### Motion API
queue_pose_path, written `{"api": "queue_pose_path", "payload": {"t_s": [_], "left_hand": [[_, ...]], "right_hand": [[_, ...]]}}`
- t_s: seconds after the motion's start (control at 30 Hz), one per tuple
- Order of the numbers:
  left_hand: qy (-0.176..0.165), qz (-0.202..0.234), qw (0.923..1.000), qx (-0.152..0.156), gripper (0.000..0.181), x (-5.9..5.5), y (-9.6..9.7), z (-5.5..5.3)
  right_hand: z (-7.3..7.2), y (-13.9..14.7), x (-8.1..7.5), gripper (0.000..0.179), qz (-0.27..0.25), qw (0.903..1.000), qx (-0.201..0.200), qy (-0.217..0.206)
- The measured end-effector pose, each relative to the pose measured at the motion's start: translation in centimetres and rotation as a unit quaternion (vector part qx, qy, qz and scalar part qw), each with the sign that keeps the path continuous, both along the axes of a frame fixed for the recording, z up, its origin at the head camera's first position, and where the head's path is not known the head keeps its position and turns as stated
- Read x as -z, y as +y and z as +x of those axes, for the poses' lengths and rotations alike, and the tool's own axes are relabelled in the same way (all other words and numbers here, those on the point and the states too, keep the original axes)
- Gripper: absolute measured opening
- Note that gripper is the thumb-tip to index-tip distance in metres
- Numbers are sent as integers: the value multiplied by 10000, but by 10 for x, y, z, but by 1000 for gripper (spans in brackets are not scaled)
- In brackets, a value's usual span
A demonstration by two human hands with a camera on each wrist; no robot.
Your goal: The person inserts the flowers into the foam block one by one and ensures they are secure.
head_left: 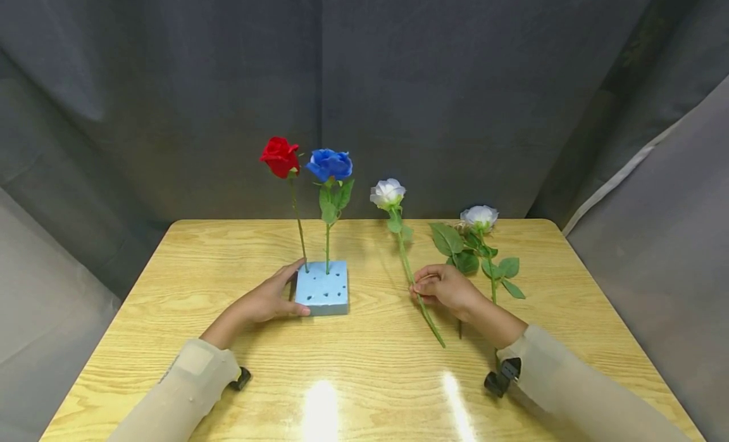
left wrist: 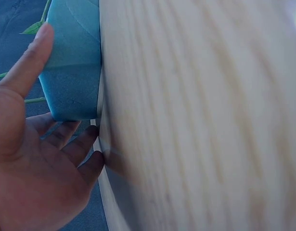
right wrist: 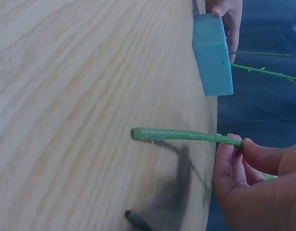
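My left hand (head_left: 267, 301) grips the left side of a light blue foam block (head_left: 321, 308), thumb at the front and a fingertip by the far corner. Upright in the block's top stand a red artificial rose (head_left: 280, 157) and a blue artificial flower (head_left: 330, 165), among several small holes. To the right, my right hand (head_left: 447, 290) pinches the green stem of a white artificial rose (head_left: 388, 194) between thumb and fingers. The stem slants, bloom up and far, and its cut end (right wrist: 140, 134) points toward the near side over the table.
Another white rose (head_left: 479, 217) with green leaves lies on the right of the wooden table (head_left: 376, 378), partly behind my right forearm. A second stem end (right wrist: 135, 219) shows low in the right wrist view. Grey curtains (head_left: 433, 100) hang behind the table and at both sides.
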State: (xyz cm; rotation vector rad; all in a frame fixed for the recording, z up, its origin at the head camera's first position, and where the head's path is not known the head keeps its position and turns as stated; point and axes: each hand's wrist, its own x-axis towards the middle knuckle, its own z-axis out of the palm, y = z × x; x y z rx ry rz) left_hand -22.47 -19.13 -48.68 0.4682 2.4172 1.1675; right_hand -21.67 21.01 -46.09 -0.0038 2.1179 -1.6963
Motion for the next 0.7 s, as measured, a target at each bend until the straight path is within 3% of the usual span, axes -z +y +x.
{"api": "queue_pose_path", "payload": {"t_s": [0.7], "left_hand": [[0,4,10000,-48,118,1,0,0]], "right_hand": [[-4,-29,-28,19,-350,9950,205,909]]}}
